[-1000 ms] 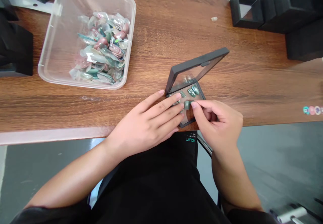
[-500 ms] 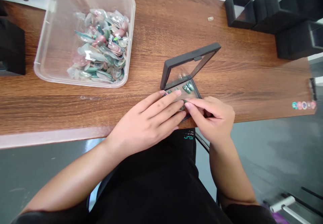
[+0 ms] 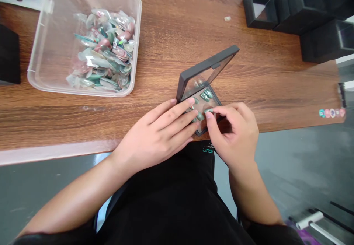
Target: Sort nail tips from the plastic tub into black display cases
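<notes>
1. Head view: a glittery green false nail (image 3: 208, 110) sits between thumb and forefinger of the right hand (image 3: 233, 130), just above the near right part of a black display case (image 3: 206, 63). From where I stand, that pinch is the weak spot: the piece is small, curved and looks slick, so squeezing off-centre could flick it away.

2. The left hand (image 3: 157, 134) lies with its fingers stretched out and slightly spread over the left part of the case's base (image 3: 203, 125). It isn't clenched; I can't tell how hard it presses, or what its thumb does underneath. A heavy fingertip could nudge the green nails (image 3: 199, 116) partly covered there.

3. At the far right of the base, a pair of glittery nails (image 3: 205, 97) lies near the right fingertips. A sideways brush of the knuckles could knock them askew.

4. The case's windowed lid stands raised and tilted, unheld as far as I can see. A bump at the hinge could bring it down onto the fingers.

5. The case is right by the near edge of the wooden table (image 3: 166, 35). A forearm dragging it bodyward could tip it off, and a dropped nail could end up on the floor (image 3: 301, 156).
</notes>
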{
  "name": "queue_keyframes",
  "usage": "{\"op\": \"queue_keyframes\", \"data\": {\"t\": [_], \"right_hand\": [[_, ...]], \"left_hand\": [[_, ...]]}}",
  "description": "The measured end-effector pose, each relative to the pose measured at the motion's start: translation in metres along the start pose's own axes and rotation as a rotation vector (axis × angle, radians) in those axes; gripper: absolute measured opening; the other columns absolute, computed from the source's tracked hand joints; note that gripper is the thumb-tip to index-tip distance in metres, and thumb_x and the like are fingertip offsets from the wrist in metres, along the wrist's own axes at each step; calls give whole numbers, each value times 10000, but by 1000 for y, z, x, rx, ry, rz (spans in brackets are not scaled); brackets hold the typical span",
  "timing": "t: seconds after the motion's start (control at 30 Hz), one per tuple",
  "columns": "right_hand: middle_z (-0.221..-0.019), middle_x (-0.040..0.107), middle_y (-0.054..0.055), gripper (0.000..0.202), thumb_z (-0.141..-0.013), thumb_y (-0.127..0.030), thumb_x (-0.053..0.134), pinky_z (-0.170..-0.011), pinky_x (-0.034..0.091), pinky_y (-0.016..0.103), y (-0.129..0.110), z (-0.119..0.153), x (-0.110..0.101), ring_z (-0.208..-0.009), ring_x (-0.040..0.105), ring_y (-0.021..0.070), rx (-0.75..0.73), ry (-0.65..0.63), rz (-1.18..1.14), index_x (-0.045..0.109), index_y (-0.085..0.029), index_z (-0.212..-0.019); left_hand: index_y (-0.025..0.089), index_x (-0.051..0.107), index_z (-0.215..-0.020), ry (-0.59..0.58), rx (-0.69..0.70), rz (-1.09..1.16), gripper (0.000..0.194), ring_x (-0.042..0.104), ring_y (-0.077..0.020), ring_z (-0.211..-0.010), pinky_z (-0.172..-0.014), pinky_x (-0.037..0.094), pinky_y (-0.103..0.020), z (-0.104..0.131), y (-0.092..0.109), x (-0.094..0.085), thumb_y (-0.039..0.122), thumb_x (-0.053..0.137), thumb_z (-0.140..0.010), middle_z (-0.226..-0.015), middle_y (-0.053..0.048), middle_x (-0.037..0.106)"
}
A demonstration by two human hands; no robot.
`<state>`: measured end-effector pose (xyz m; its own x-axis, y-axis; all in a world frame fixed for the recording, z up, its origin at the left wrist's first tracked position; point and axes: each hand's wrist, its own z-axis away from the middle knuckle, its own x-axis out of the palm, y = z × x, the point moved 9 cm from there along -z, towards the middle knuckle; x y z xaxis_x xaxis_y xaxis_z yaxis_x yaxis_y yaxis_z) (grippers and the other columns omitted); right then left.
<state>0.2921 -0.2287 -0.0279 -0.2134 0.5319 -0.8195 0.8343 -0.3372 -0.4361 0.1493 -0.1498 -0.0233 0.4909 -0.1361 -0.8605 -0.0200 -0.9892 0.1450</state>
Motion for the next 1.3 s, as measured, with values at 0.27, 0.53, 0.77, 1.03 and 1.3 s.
{"op": "queue_keyframes", "data": {"t": [0.27,0.53,0.77,1.03,1.3], "right_hand": [[-980,677,60,214,-951,-277,732,-873,501,406,4,-7,-12,-879,624,196,-155,16,34,774,-248,-1159],[-1034,703,47,69,-936,-275,772,-899,500,407,-1,-10,-4,-927,649,194,-144,-22,-2,791,-257,-1000],[-912,692,17,27,-915,-246,800,-838,494,371,-6,-10,-1,-827,632,158,-142,103,0,779,-238,-929],[-850,681,2,8,-924,-253,797,-802,514,375,-5,-8,4,-792,636,161,-71,149,-54,790,-255,-926],[-826,702,-7,22,-926,-206,788,-762,524,326,-5,-7,4,-777,628,118,-50,184,-128,794,-223,-939]], "left_hand": [[148,673,-1359,2,2,46,339,606,-227,-1457,-1326,415,-404,1,-2,0,241,677,-1033,-1434,-11,735],[166,649,-1415,-43,-1,35,438,575,-225,-1498,-1408,276,-395,5,-2,4,289,738,-1004,-1495,-5,698],[131,600,-1487,-68,28,23,529,532,-232,-1534,-1418,270,-414,9,2,7,253,742,-993,-1549,-24,656],[124,655,-1410,-61,19,-15,438,565,-221,-1507,-1422,257,-399,5,2,5,302,720,-1015,-1527,-23,670],[152,619,-1457,-58,22,-19,468,536,-216,-1529,-1408,300,-403,9,2,5,261,714,-1012,-1561,-18,640]]}}
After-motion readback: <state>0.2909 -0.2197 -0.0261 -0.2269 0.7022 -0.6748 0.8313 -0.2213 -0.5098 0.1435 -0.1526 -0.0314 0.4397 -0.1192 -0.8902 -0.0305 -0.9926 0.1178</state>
